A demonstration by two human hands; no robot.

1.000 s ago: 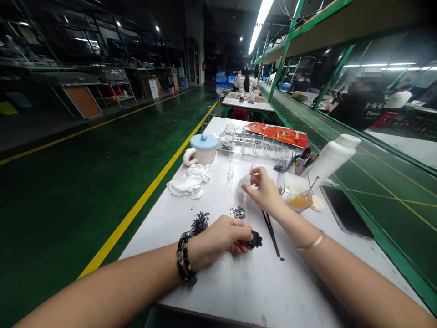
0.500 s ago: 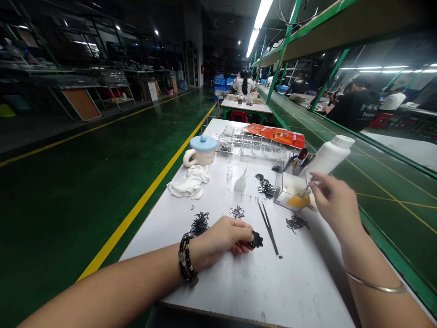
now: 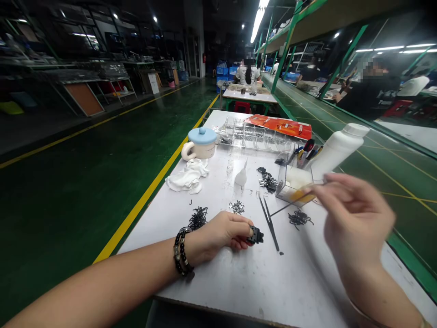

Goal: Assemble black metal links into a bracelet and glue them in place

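Observation:
Above the front middle of the white table, my left hand (image 3: 235, 230) pinches a small black plastic part (image 3: 257, 235) with notched edges. My right hand (image 3: 358, 218), partly blurred, has a thin dark rod (image 3: 290, 203) between thumb and fingers, its tip pointing left and down over the tweezers (image 3: 269, 223). Behind the rod stands a clear plastic box (image 3: 283, 189) with white and yellow contents. Piles of small black curved pieces lie beside my left wrist (image 3: 198, 217) and below the box (image 3: 299, 218). Small shiny metal pieces (image 3: 237, 207) lie beyond my left hand.
A white dropper bottle (image 3: 241, 176), a white cloth (image 3: 187, 177) and a blue-lidded mug (image 3: 201, 145) stand or lie farther back. Behind are a divided clear tray (image 3: 252, 142), an orange sheet (image 3: 280, 126) and a large white bottle (image 3: 341, 148). Co-workers sit beyond.
My right hand has moved from the clear box toward me and right, bringing the thin rod out over the table. My left hand keeps the black part in nearly the same place.

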